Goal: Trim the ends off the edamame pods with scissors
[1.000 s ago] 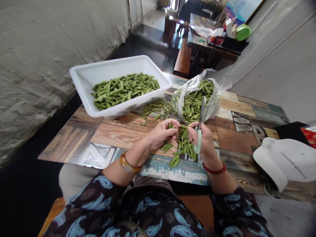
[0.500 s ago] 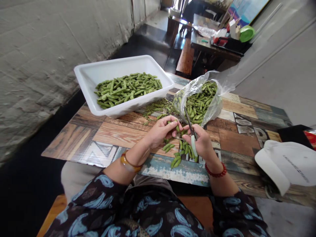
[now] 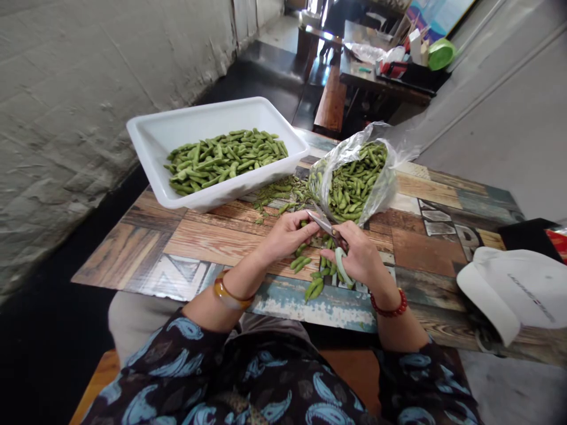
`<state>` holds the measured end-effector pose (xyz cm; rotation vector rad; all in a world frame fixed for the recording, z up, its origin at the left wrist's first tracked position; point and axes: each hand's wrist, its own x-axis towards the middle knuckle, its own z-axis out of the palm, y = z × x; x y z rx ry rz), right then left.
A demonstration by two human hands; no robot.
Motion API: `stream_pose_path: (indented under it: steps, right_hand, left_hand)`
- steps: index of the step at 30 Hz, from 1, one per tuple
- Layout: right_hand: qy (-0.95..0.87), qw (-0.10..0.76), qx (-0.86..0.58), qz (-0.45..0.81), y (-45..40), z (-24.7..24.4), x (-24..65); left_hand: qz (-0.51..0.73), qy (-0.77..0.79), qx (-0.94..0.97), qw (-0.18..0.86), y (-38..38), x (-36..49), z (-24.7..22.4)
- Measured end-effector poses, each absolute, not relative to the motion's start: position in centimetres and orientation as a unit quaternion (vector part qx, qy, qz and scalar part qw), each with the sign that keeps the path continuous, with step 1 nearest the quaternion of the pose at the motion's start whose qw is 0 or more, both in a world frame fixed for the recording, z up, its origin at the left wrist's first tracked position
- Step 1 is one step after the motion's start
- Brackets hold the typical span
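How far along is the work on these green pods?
Perhaps midway. Seemingly done: green pods in the white plastic tub. In hand: a green pod in the left hand; metal scissors with pale green handles in the right hand. Seemingly left: pods in the clear plastic bag. I can't tell whether the loose pods near the hands are trimmed.

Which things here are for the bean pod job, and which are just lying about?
For the job:
- scissors, in the right hand
- white tub of pods
- clear bag of pods
- loose pods

Just lying about:
- white cap
- round green thing, far table
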<state>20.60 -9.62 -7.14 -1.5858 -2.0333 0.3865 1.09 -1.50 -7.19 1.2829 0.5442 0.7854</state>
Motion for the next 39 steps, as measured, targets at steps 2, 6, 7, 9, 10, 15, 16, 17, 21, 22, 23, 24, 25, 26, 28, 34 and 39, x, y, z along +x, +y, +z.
stream_pose_path:
  steps: [2, 6, 7, 9, 10, 15, 16, 17, 21, 22, 23, 24, 25, 26, 28, 34, 39]
  right_hand:
    - [-0.753, 0.262, -0.587, 0.139, -9.7, -7.1, 20.6]
    - [-0.760, 0.253, -0.584, 0.132, -9.8, -7.0, 20.6]
    - [-0.761, 0.249, -0.584, 0.131, -9.8, -7.0, 20.6]
    - [-0.764, 0.246, -0.582, 0.134, -9.9, -7.0, 20.6]
    - [-0.764, 0.247, -0.580, 0.137, -9.8, -7.1, 20.6]
    - [-0.753, 0.268, -0.583, 0.146, -9.5, -7.3, 20.6]
    - [-0.747, 0.279, -0.587, 0.140, -9.4, -7.4, 20.6]
    - [-0.742, 0.291, -0.590, 0.130, -9.3, -7.4, 20.7]
    - [-0.728, 0.326, -0.595, 0.096, -9.2, -7.4, 21.0]
    - [-0.728, 0.329, -0.594, 0.093, -9.2, -7.4, 21.1]
    - [-0.728, 0.331, -0.593, 0.091, -9.2, -7.3, 21.1]
    - [-0.729, 0.331, -0.592, 0.091, -9.2, -7.3, 21.1]
    - [-0.729, 0.331, -0.593, 0.089, -9.2, -7.2, 21.1]
    - [-0.728, 0.330, -0.595, 0.088, -9.3, -7.2, 21.1]
    - [-0.724, 0.328, -0.600, 0.089, -9.3, -7.1, 21.1]
    - [-0.727, 0.326, -0.596, 0.097, -9.4, -7.2, 21.1]
    - [-0.726, 0.321, -0.599, 0.103, -9.3, -7.4, 21.0]
  left_hand:
    - [0.351, 0.242, 0.588, 0.688, -1.4, 1.0, -7.2]
    - [0.340, 0.239, 0.610, 0.675, -1.3, 0.9, -7.2]
    - [0.339, 0.240, 0.613, 0.672, -1.2, 0.9, -7.1]
    - [0.337, 0.243, 0.615, 0.670, -1.3, 0.9, -7.1]
    - [0.334, 0.245, 0.612, 0.674, -1.3, 0.9, -7.0]
    - [0.335, 0.245, 0.522, 0.746, -1.1, 0.6, -6.6]
    - [0.348, 0.245, 0.490, 0.761, -0.9, 0.4, -6.5]
    - [0.364, 0.247, 0.462, 0.770, -0.6, 0.2, -6.3]
    - [0.401, 0.283, 0.448, 0.747, 0.2, -0.3, -6.3]
    - [0.394, 0.292, 0.476, 0.730, 0.3, -0.3, -6.5]
    - [0.380, 0.300, 0.515, 0.708, 0.3, -0.3, -6.7]
    - [0.359, 0.307, 0.562, 0.679, 0.3, -0.2, -7.0]
    - [0.335, 0.317, 0.612, 0.643, 0.2, -0.2, -7.3]
    - [0.314, 0.329, 0.663, 0.595, 0.2, -0.1, -7.6]
    - [0.275, 0.350, 0.758, 0.476, 0.0, 0.1, -8.1]
    - [0.125, 0.406, 0.875, 0.233, -0.6, 0.2, -7.9]
    - [0.093, 0.393, 0.894, 0.194, -1.0, 0.2, -7.3]
